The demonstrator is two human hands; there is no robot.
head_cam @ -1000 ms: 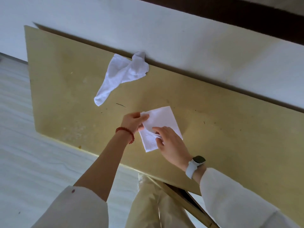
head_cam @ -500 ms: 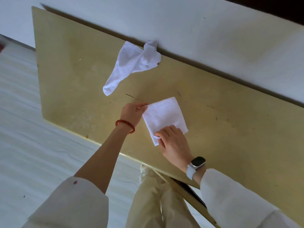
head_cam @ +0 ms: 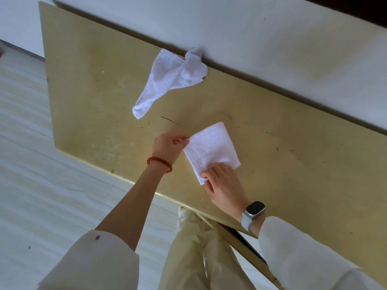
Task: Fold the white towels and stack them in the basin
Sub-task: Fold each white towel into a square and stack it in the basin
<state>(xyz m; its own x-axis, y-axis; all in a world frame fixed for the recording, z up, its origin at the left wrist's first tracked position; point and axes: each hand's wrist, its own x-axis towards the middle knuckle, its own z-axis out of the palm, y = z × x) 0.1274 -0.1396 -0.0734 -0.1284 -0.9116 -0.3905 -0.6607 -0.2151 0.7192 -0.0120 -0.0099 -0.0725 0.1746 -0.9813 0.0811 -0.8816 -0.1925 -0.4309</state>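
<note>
From my remote feed: a folded white towel (head_cam: 210, 146) lies flat near the front edge of the yellow table (head_cam: 293, 143). The left hand (head_cam: 167, 146) pinches its left corner; the right hand (head_cam: 225, 185) grips its near corner, fingers on top. A crumpled white towel (head_cam: 170, 79) lies well apart, touching the wall (head_cam: 272, 49). I see no basin.

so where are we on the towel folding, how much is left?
Done: one towel is folded to a small square on the table. In hand: the left hand pinches its left corner, the right hand holds its near edge. Left: the crumpled towel by the wall is unfolded, and no basin is in view, so nothing visibly stacked.
</note>
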